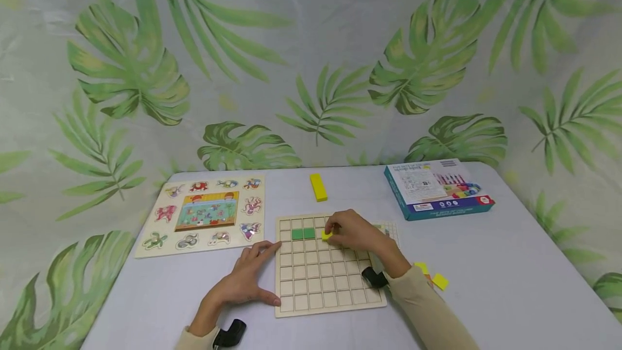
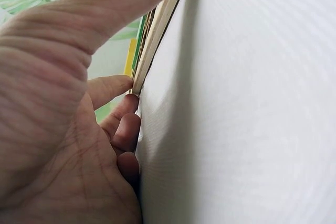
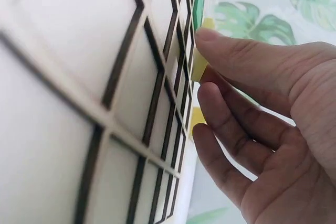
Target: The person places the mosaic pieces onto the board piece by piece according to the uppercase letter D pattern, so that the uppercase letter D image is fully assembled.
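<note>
A wooden grid board [image 1: 313, 271] lies on the table in the head view, with two green square tiles [image 1: 303, 233] side by side in its second row from the back. My right hand [image 1: 357, 231] pinches a yellow square tile [image 1: 326, 235] between thumb and fingers, over the same row to the right of the green ones. The right wrist view shows the thumb on that yellow tile [image 3: 199, 66], close against the grid. My left hand [image 1: 240, 280] is spread along the board's left edge, thumb near the front corner and fingertips farther back; its straight fingers touch the edge.
A peg puzzle board [image 1: 150, 217] with sea animals lies at the back left. A yellow bar [image 1: 318, 187] lies behind the grid. At the back right is a teal box [image 1: 439, 188]. Loose yellow tiles [image 1: 440, 281] lie right of the grid, beside my right sleeve [image 1: 427, 307].
</note>
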A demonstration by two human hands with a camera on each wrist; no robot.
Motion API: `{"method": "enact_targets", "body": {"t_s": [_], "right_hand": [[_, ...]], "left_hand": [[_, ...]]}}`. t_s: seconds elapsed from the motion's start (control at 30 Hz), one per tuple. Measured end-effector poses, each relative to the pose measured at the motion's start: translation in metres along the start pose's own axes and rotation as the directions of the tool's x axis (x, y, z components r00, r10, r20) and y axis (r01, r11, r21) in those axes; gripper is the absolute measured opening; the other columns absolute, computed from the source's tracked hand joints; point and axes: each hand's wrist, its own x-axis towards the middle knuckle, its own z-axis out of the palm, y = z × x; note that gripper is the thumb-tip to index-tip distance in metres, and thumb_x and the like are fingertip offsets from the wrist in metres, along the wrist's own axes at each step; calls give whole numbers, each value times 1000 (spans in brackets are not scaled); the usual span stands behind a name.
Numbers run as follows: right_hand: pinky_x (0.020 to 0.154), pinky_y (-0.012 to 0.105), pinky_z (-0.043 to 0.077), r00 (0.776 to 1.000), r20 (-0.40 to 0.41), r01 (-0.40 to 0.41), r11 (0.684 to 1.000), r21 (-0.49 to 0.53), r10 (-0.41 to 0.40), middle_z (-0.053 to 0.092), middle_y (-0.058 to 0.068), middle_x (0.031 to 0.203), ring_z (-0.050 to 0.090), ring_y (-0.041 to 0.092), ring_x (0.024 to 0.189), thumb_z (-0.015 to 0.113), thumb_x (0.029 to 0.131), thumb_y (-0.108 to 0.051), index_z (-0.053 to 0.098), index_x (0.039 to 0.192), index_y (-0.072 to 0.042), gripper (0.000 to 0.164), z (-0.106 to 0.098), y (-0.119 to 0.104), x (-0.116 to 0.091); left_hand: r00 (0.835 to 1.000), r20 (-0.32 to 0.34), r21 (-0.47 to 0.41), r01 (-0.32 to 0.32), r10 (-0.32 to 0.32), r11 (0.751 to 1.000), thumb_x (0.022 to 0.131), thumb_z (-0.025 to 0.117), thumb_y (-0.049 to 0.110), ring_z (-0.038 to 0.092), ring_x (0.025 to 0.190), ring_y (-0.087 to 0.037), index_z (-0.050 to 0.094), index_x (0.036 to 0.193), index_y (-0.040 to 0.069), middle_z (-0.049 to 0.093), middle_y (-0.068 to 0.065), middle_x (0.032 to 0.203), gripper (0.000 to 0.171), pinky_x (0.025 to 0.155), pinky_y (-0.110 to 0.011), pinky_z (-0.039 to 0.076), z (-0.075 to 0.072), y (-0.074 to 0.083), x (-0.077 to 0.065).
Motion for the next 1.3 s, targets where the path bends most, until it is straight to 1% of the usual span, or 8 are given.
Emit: {"method": "enact_targets", "body": {"t_s": [0.2,0.3,0.43,0.6,0.73,0.93,1.07,1.3], "right_hand": [[79,28,53,997,13,70,997,-20,-70,72,6,100,65,15,87,73,90,-7,73,102,-6,12,0,-3,9],[77,27,53,996,14,83,996,-16,-83,72,7,100,64,15,86,73,90,-5,73,102,-5,12,3,-2,12],[77,27,52,999,12,41,999,-25,-41,70,6,101,62,16,86,74,89,-5,73,101,-7,12,5,-4,13],[81,35,53,1000,-6,-9,999,-52,9,66,6,101,62,21,92,73,90,-5,75,97,-7,8,6,-9,14],[84,40,55,999,-13,-40,998,-40,39,67,6,101,65,26,97,72,90,-4,76,95,-5,7,6,-11,16],[87,41,54,997,-6,-75,997,-21,74,68,6,102,63,26,100,71,91,-4,77,94,-5,7,6,-13,17],[92,45,51,998,18,-57,997,-45,58,64,9,108,59,29,105,71,92,-6,75,101,-4,10,6,-12,12],[99,48,47,995,54,-80,989,-127,88,62,13,125,56,32,118,73,92,-18,68,123,-6,33,6,-12,-4]], "left_hand": [[1000,8,-10,-2,2,1000,56,94,48,34,118,-25,35,157,15,34,-9,153,121,103,-55,30,-1,1,0],[1000,10,-16,-2,3,1000,57,94,48,34,118,-25,35,156,14,34,-9,153,121,104,-55,30,-2,2,0],[1000,10,-10,12,-12,1000,57,95,48,33,118,-24,35,157,16,34,-8,154,121,102,-54,31,-2,3,0],[1000,9,-11,13,-13,1000,56,95,48,33,118,-25,35,157,16,33,-9,154,121,101,-53,31,-2,3,0],[1000,9,-14,13,-13,1000,56,95,47,33,118,-24,36,156,15,34,-9,153,121,102,-54,31,-2,3,-1],[1000,9,-18,12,-12,1000,57,95,46,33,119,-24,36,156,15,34,-9,153,120,103,-55,30,-2,3,-1],[1000,10,-16,10,-10,1000,57,95,47,33,122,-26,35,157,15,33,-10,154,120,103,-55,30,-2,3,0],[1000,4,-22,-5,6,1000,58,95,45,33,123,-27,36,156,14,34,-11,153,119,103,-55,30,-1,2,-1]]}}
